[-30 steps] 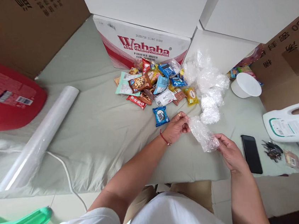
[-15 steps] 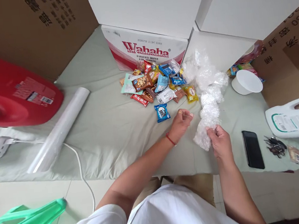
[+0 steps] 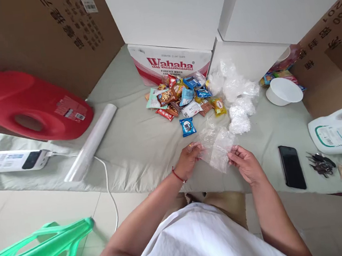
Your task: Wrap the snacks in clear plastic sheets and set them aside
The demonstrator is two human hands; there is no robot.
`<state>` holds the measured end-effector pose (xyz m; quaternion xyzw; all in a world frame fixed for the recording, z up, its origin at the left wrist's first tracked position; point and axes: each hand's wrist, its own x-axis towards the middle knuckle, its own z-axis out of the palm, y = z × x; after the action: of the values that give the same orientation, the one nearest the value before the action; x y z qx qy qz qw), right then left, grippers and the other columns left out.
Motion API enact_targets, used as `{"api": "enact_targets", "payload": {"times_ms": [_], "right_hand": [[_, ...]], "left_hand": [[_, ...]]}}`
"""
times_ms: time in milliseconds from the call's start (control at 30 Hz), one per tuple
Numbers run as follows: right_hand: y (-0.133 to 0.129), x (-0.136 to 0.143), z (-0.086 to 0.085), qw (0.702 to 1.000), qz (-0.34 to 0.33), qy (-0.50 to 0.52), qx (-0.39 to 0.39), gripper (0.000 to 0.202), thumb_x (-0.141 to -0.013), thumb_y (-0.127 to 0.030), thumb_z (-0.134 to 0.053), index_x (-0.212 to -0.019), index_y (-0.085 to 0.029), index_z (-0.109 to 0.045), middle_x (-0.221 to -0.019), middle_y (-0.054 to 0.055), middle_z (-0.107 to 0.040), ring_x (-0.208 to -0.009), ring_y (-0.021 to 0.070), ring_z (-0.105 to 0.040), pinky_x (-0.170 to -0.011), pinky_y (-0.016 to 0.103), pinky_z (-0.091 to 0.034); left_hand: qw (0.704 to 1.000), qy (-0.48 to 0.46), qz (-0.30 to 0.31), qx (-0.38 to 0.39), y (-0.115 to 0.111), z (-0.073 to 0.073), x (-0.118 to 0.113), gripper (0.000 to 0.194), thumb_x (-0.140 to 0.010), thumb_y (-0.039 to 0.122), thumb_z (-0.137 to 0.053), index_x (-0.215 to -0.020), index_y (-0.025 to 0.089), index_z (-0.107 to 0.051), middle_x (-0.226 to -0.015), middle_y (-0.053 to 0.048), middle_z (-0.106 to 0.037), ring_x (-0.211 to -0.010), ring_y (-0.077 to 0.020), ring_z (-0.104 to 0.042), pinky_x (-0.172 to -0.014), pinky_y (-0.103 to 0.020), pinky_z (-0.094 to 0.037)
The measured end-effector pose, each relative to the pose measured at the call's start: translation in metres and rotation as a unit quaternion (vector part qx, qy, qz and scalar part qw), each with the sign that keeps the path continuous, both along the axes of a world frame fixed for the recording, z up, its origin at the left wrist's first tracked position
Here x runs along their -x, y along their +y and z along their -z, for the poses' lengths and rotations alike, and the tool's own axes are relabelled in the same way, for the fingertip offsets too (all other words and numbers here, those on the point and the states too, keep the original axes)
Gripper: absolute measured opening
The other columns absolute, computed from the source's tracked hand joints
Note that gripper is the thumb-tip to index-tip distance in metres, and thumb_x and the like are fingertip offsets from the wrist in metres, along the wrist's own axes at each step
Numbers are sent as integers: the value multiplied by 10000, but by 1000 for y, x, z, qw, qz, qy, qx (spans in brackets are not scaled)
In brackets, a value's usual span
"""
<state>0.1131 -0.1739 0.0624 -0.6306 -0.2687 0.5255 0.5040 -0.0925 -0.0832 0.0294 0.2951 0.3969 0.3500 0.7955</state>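
Note:
Both my hands hold a thin, crinkled clear plastic bag spread out between them, low over the cloth. My left hand pinches its left edge; a red string bracelet is on that wrist. The opposite edge is gripped between thumb and fingers of my right hand. Just beyond the bag lies a heap of crumpled clear plastic. A single blue snack packet rests a little past my left hand, in front of a pile of wrapped snacks.
A Wahaha carton stands behind the snacks. To the left are a red jug, a plastic film roll and a white power bank with cable. At right sit a white bowl, phone, keys and white detergent bottle.
My right hand has drawn a piece of clear plastic off the heap, toward me and left. My left hand has moved left and now grips its other edge. The view has shifted slightly.

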Motion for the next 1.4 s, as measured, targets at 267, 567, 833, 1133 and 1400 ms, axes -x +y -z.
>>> {"api": "enact_targets", "payload": {"times_ms": [267,567,833,1133,1400], "right_hand": [[-4,0,25,984,100,-148,15,578,-763,-719,-742,-1047,-219,-684,-863,38,-638,-782,179,-558,-592,267,-469],[6,-18,43,981,36,-189,31,481,-709,-619,-767,-890,-179,-701,-755,29,-663,-635,145,-511,-585,277,-408],[-3,-34,39,955,26,-295,0,556,-842,-635,-668,-1186,-198,-688,-1106,104,-727,-672,144,-526,-657,307,-456],[63,-4,36,986,-126,-111,-13,568,-644,-569,-840,-1042,-186,-709,-787,5,-645,-659,126,-492,-619,268,-392],[3,-36,38,985,-93,-136,42,515,-676,-664,-814,-802,-184,-675,-667,-18,-561,-610,113,-416,-576,259,-307]], "left_hand": [[995,-60,-40,76,-8,-1,17,405,-772,441,-873,-842,183,-569,-1004,-71,-765,-896,-187,-764,-763,-281,-586],[994,0,-71,80,-5,-7,52,322,-902,452,-742,-841,156,-632,-974,-119,-779,-868,-208,-773,-689,-267,-591],[994,64,-36,76,-1,-5,78,246,-967,356,-654,-879,129,-689,-1065,-142,-763,-842,-180,-756,-713,-273,-626],[992,119,15,42,11,-14,97,401,-865,509,-772,-1036,150,-727,-1126,-136,-755,-882,-197,-754,-702,-256,-613],[975,217,-44,-7,42,-11,113,322,-819,438,-782,-938,158,-678,-948,-73,-697,-787,-173,-691,-645,-261,-563]]}}
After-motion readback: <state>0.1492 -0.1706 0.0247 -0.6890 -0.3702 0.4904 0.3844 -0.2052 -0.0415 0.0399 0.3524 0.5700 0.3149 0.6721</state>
